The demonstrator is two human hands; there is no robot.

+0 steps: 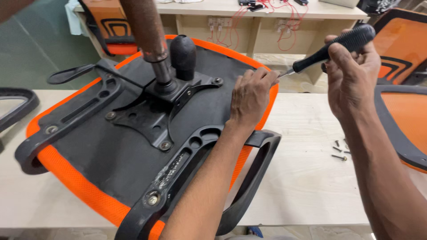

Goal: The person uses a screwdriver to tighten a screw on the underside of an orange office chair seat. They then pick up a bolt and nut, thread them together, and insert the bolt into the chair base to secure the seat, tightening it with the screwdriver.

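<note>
Screwdriver [331, 48] above pale wooden table [307, 178] (workshop)

Lots cut off or covered here

The screwdriver [331, 48] tip disappears behind the left hand [251, 95], so what it's touching is anyone's guess. The gas cylinder [144, 29] runs off the top edge, and the near armrest [187, 178] and seat [84, 178] get clipped at the bottom. Screws [340, 149] by the right forearm are too tiny to count. Another chair [407, 120] is cropped at the right edge.

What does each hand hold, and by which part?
The right hand grips a screwdriver by its black handle. The left hand holds nothing; it rests on the chair seat.
</note>
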